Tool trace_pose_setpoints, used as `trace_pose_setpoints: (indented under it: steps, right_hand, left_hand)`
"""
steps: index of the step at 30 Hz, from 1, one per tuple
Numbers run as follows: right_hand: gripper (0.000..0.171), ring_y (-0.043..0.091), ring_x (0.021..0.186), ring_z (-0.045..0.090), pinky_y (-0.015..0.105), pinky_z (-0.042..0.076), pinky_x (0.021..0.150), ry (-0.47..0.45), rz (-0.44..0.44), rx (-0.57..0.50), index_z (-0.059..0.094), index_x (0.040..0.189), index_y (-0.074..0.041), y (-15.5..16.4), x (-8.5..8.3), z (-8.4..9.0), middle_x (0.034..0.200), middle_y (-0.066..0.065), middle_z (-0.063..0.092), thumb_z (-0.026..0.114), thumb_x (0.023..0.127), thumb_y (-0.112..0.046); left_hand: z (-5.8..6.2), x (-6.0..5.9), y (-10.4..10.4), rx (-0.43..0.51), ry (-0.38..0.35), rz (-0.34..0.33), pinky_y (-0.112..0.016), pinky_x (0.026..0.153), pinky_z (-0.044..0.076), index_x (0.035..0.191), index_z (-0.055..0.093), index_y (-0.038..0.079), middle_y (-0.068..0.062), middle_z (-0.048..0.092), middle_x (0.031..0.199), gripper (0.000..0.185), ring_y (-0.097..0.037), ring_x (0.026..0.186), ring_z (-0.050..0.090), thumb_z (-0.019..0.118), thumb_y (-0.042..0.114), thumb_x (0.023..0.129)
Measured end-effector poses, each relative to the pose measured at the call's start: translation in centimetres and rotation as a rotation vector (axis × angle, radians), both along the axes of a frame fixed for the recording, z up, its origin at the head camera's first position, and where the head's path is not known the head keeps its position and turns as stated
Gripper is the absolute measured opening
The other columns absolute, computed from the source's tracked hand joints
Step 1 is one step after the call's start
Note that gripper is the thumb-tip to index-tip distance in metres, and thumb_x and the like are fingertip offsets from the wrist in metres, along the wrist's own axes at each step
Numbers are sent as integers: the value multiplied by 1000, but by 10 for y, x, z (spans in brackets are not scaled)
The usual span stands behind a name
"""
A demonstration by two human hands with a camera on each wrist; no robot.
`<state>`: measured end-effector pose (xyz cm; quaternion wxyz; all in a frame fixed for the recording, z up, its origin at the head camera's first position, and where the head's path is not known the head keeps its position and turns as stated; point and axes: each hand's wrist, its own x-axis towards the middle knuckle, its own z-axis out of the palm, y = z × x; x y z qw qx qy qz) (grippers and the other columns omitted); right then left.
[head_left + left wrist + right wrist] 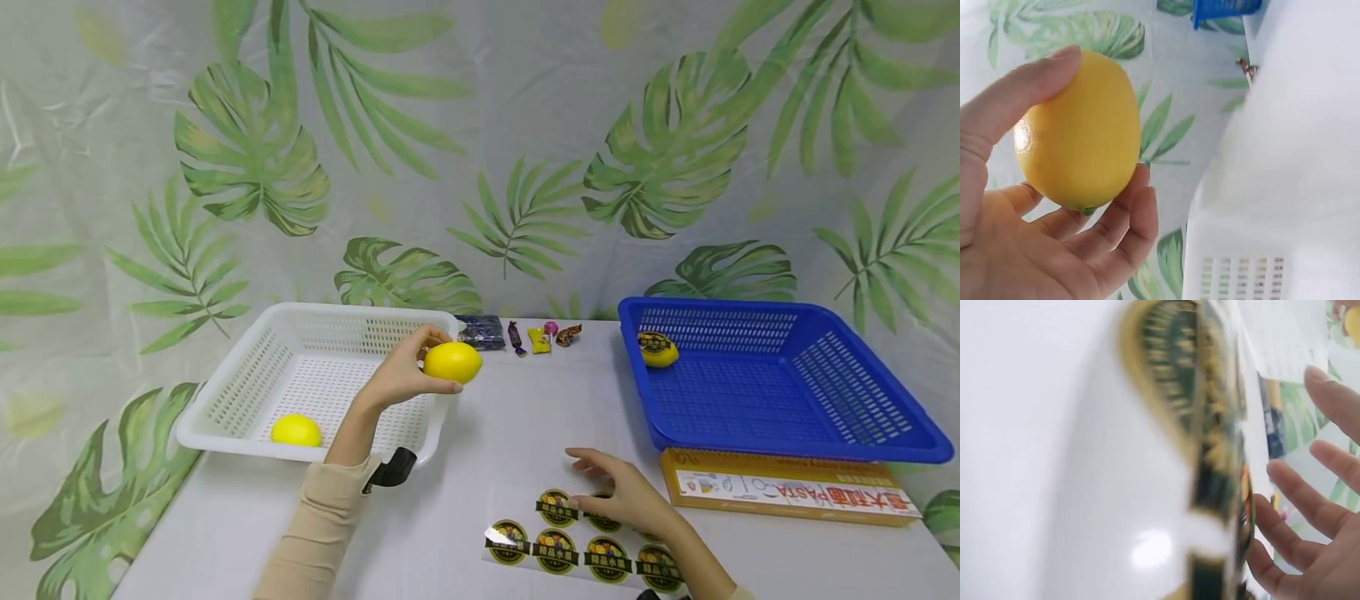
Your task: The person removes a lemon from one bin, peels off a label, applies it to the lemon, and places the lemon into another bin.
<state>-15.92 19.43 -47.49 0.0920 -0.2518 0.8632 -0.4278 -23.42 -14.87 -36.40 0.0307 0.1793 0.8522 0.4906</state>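
Observation:
In my left hand point(408, 371) I grip a plain yellow lemon point(453, 362), held over the right edge of the white basket point(225, 442). The left wrist view shows the thumb on one side of the lemon point(1085, 131) and the fingers curled beneath it. A second lemon point(296, 431) lies in the white basket's near part. My right hand point(622, 496) is over a sheet of round stickers point(555, 550), its fingers loosely spread and nothing between them. Black and gold labels cover the sheet, and the hand hides some of them.
A blue basket point(750, 400) at the right holds a lemon point(658, 350) with a sticker on it. Its near side stands by a yellow pasta box point(787, 492). At the back lie a dark package point(482, 332) and several wrapped candies point(540, 339).

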Motion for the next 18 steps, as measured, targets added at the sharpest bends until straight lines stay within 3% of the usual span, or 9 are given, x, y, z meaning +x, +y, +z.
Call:
trace_pose_setpoints:
  steps: [7,11,18]
  right_hand:
    - [63,31,101,61,39,49,87,45,44,39,55,126,3,9,11,-7,112,14,64,77,78,-32]
    - [63,24,99,58,39,46,86,82,35,104,59,123,-3,10,16,-8,111,6,64,79,74,-38]
    - [54,20,95,50,43,37,82,70,-16,209,66,112,-11,10,18,-11,100,-5,57,83,67,-36]
  left_hand:
    - [7,14,38,21,17,-64,-34,75,51,118,51,6,-14,55,116,61,-30,97,53,83,17,67]
    - [5,21,59,42,21,-96,-32,74,51,117,50,8,-13,55,115,60,-29,97,52,82,16,67]
    - [-24,24,94,37,21,-82,-32,79,49,114,52,9,-10,59,113,59,-26,98,55,83,15,65]
